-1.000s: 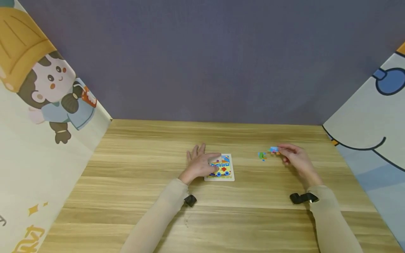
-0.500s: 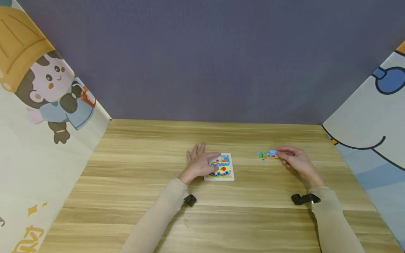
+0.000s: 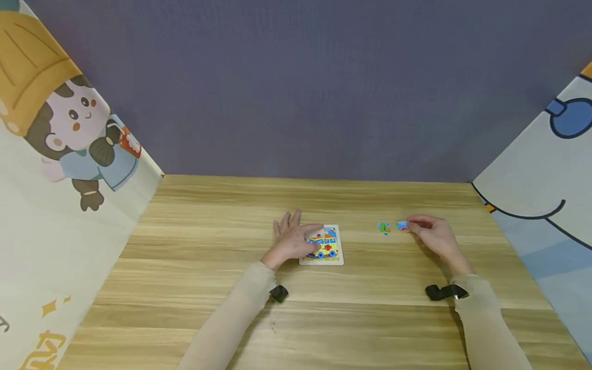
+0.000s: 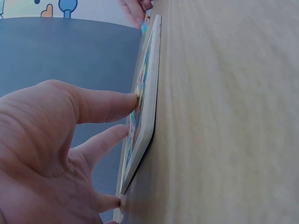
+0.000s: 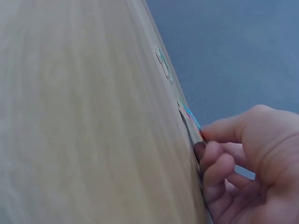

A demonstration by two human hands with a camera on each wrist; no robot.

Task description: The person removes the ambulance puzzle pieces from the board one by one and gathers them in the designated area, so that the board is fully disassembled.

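While the spread-fingered left hand (image 3: 294, 242) touches a square white-rimmed yellow-van puzzle board (image 3: 330, 251), the right hand (image 3: 436, 236), well apart, pinches a flat blue jigsaw piece (image 3: 402, 225), a green-patched piece (image 3: 383, 227) near it

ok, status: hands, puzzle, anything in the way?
Left hand spread, touching puzzle board. Right hand pinches blue piece. Green piece loose on table, between blue piece and board.

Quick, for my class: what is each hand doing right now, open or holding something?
Left hand: open, touching the puzzle board.
Right hand: closed, pinching a blue puzzle piece.
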